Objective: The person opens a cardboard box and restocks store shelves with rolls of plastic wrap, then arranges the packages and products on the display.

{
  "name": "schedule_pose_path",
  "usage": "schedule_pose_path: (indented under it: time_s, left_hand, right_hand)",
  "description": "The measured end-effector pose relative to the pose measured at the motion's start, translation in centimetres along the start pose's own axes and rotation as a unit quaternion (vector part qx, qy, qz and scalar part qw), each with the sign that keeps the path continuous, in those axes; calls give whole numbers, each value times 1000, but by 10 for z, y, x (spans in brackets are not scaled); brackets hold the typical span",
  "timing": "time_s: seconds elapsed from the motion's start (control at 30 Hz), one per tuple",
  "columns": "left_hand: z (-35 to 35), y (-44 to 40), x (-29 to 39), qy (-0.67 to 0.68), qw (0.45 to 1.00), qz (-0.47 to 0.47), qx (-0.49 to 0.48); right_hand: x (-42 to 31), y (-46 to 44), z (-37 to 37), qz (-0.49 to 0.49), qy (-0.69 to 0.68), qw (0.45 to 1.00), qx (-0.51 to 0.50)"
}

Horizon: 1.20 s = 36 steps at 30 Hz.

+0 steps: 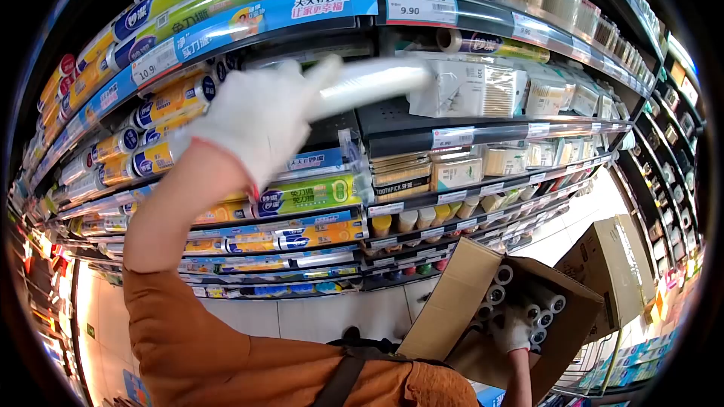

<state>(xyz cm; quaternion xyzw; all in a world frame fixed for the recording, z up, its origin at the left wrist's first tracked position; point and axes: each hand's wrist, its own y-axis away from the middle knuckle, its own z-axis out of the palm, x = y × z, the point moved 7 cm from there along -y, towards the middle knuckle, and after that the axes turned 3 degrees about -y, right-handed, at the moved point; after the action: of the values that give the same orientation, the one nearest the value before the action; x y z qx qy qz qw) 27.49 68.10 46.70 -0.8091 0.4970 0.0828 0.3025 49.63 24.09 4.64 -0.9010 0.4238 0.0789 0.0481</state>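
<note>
My left hand (256, 117), in a white glove, is closed around one end of a white roll in clear wrap (381, 84). It holds the roll out in front of the middle shelf, and both are slightly blurred. Low on the right, my right hand (515, 332), gloved too, reaches into an open cardboard box (467, 275). Several white rolls (556, 303) stand in that box with their hollow ends up, close around the hand. Its fingers are mostly hidden among them.
Bag rolls in green and yellow wrap (302, 194) fill the shelves on the left. Packs of cotton swabs (483, 87) and toothpicks (400, 179) line the right shelves. A price rail (422, 7) juts out above. Another carton (615, 271) stands behind the box, beside a wire cart (596, 365).
</note>
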Motion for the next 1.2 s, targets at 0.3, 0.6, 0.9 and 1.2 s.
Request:
schedule_pose_path:
  time_s: [0.3,0.6,0.9,1.2]
  left_hand:
    - [188,-162,-123,37,977,-78,195]
    - [237,-194,-153,12,980,-181,79]
    - [82,-107,-2,215,976,20,-1]
    - [-52,37,165,179,849,186,460]
  right_hand:
    - [-12,-26,35,22,163,983,-88]
    - [-21,-49,-51,100,126,986,-32]
    - [-51,23,-337,138,-288,923,214]
    - [-123,-16,-269,-57,-728,598,331]
